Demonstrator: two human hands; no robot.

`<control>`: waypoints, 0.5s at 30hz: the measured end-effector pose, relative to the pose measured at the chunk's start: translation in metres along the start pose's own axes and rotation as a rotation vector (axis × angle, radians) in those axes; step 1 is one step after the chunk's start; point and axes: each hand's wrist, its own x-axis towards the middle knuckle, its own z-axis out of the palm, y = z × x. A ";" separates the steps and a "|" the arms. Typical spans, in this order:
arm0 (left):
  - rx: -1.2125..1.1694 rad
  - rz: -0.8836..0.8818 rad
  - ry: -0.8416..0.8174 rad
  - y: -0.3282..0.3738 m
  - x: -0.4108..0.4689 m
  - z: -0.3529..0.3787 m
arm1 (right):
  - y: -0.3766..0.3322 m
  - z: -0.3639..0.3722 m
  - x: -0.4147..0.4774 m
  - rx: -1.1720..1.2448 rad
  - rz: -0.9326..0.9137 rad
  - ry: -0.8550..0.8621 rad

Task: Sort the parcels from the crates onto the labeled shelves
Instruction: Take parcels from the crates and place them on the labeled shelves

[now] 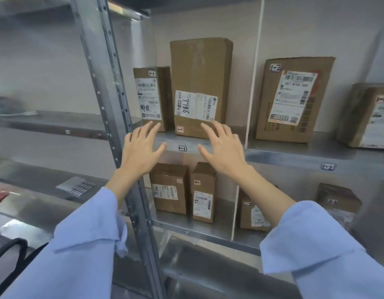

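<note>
Both hands are raised with fingers spread and straight, holding nothing: the left hand [141, 147] and the right hand [223, 147] sit side by side with a gap between them, in front of the shelf edge that carries the tag "1-1" [182, 148]. Just beyond the right hand's fingertips stands a tall cardboard parcel [199, 67], upright in the 1-1 bay, its shipping label turned sideways; whether the fingertips touch it cannot be told. Just beyond the left hand's fingertips stands a shorter parcel [153, 98], marked 1-1, close against the tall one. Further right of the right hand, past a white divider [254, 72], the 1-2 bay holds a wide parcel [294, 98] leaning against the wall and another parcel [368, 117] at the frame edge. Below the hands, the lower shelf's bay holds two upright boxes [169, 188] [203, 195] side by side; below the right forearm are two more parcels [251, 214] [337, 197]. A steel upright [109, 83] runs behind the left wrist.
</note>
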 end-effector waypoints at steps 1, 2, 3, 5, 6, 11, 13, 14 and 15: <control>-0.006 0.021 -0.009 -0.011 0.007 0.004 | -0.006 0.006 0.005 -0.022 0.035 0.007; -0.010 0.045 -0.016 -0.020 0.014 0.008 | -0.011 0.012 0.010 -0.038 0.073 0.016; -0.018 0.066 -0.021 -0.027 0.022 0.011 | -0.015 0.016 0.013 -0.048 0.115 0.025; -0.042 0.095 -0.034 -0.040 0.035 0.019 | -0.022 0.023 0.017 -0.080 0.179 0.044; -0.051 0.106 -0.039 -0.046 0.040 0.024 | -0.025 0.026 0.018 -0.104 0.199 0.050; -0.045 0.152 -0.022 -0.060 0.054 0.043 | -0.029 0.035 0.024 -0.196 0.248 0.050; -0.044 0.176 -0.022 -0.060 0.057 0.049 | -0.031 0.036 0.028 -0.227 0.249 0.057; -0.051 0.183 -0.022 -0.060 0.059 0.050 | -0.031 0.036 0.030 -0.241 0.248 0.062; -0.057 0.188 -0.019 -0.059 0.061 0.051 | -0.032 0.037 0.033 -0.250 0.251 0.067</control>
